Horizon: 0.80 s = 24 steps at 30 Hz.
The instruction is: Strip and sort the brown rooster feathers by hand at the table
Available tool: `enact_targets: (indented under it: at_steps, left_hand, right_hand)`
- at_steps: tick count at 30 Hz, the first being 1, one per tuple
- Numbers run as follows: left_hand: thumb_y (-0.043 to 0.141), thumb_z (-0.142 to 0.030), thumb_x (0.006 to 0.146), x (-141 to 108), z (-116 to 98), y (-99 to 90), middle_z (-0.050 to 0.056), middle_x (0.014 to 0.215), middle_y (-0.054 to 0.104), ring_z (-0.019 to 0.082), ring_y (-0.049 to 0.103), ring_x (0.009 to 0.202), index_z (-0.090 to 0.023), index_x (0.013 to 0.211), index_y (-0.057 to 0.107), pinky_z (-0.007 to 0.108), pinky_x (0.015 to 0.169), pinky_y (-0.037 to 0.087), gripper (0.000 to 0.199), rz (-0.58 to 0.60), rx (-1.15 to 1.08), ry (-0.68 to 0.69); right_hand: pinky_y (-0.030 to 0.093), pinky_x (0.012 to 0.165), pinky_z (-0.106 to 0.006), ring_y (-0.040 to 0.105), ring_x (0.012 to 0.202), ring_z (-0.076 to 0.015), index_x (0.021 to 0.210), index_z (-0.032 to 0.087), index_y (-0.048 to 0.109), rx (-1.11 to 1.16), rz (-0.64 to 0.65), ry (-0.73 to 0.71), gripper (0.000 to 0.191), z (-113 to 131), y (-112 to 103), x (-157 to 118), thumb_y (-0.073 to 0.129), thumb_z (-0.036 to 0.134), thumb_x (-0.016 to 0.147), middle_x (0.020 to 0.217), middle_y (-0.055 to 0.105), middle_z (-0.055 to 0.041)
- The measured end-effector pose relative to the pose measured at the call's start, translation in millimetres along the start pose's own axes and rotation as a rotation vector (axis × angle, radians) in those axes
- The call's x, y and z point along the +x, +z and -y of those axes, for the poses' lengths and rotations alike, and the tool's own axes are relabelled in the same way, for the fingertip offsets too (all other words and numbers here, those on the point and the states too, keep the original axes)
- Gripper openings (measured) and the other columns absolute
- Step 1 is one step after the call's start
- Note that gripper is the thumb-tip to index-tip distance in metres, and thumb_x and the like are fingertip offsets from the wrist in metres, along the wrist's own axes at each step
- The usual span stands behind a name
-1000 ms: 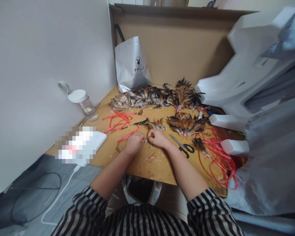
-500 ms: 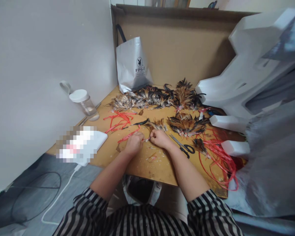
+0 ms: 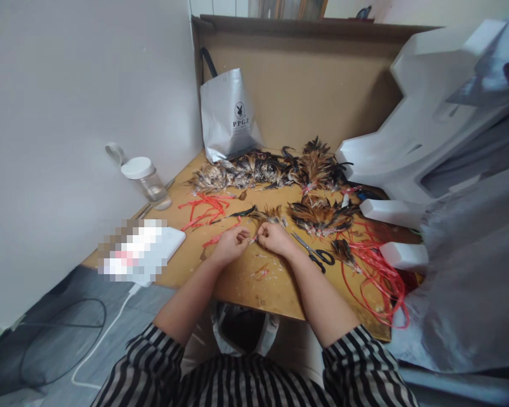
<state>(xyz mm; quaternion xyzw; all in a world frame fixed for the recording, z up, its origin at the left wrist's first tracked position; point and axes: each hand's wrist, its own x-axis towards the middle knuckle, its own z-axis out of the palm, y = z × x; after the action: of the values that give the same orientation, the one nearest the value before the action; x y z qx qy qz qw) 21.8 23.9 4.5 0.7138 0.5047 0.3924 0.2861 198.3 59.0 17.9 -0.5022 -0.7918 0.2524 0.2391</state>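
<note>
Fine work, kept close

The right hand (image 3: 272, 236) pinches a pale bit (image 3: 252, 241) in its fingers, seemingly to steady it; whether the curled left hand (image 3: 232, 243) grips too, I cannot tell. Feathers (image 3: 272, 215) and scissors (image 3: 314, 253) lie nearby on the tabletop (image 3: 241, 288), probably for easy reach.

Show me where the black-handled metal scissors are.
In the head view, the scissors lie right of centre, between the person's right hand and a small dark brown feather bundle.
</note>
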Motion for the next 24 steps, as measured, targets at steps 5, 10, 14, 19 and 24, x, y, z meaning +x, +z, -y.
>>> enact_targets:
  at_steps: [5, 10, 14, 19, 24]
  left_hand:
    - [0.063, -0.026, 0.067, 2.2, 0.9, 8.0, 0.005, 0.076, 0.066, 0.014, 0.059, 0.068, -0.016, 0.08, 0.062, 0.027, 0.067, 0.047, 0.017, -0.027, -0.078, -0.048]
    - [0.064, -0.028, 0.066, 13.5, -7.1, 6.9, 0.002, 0.064, 0.062, 0.011, 0.056, 0.057, -0.014, 0.077, 0.059, 0.023, 0.057, 0.045, 0.018, -0.149, -0.475, -0.249]
    - [0.068, -0.032, 0.063, 24.1, -16.1, 3.7, 0.007, 0.078, 0.066, 0.009, 0.058, 0.06, -0.012, 0.084, 0.058, 0.02, 0.056, 0.043, 0.03, -0.187, -0.814, -0.409]
    - [0.069, -0.031, 0.064, 36.8, -25.7, 15.3, 0.009, 0.089, 0.067, 0.009, 0.061, 0.068, -0.013, 0.088, 0.058, 0.02, 0.062, 0.044, 0.032, -0.16, -0.959, -0.429]
    - [0.071, -0.032, 0.06, 50.1, -28.7, 29.3, 0.006, 0.08, 0.067, 0.011, 0.062, 0.068, -0.014, 0.085, 0.06, 0.02, 0.06, 0.043, 0.033, -0.092, -0.918, -0.402]
  right_hand:
    - [0.033, 0.051, -0.02, 0.047, 0.05, -0.0093, 0.069, 0.017, 0.058, 0.12, -0.03, -0.007, 0.008, 4.3, 3.0, -0.1, 0.051, 0.019, 0.068, 0.058, 0.059, 0.0005]
    - [0.037, 0.052, -0.02, 0.047, 0.053, -0.0092, 0.076, 0.017, 0.056, 0.44, -0.419, 0.034, 0.019, 6.7, -8.8, 3.4, 0.05, 0.034, 0.075, 0.063, 0.057, 0.0]
    - [0.031, 0.043, -0.019, 0.039, 0.042, -0.0069, 0.073, 0.017, 0.051, 0.722, -0.572, 0.145, 0.029, 6.2, -20.1, 6.5, 0.052, 0.046, 0.074, 0.057, 0.052, 0.0022]
    - [0.03, 0.041, -0.019, 0.04, 0.042, -0.0059, 0.074, 0.015, 0.057, 0.945, -0.315, 0.205, 0.037, 10.1, -16.5, 8.1, 0.064, 0.049, 0.062, 0.055, 0.054, 0.0024]
    - [0.034, 0.045, -0.02, 0.043, 0.047, -0.0073, 0.075, 0.015, 0.057, 0.88, -0.323, 0.205, 0.037, 9.9, -16.3, 9.6, 0.064, 0.049, 0.061, 0.057, 0.056, 0.0009]
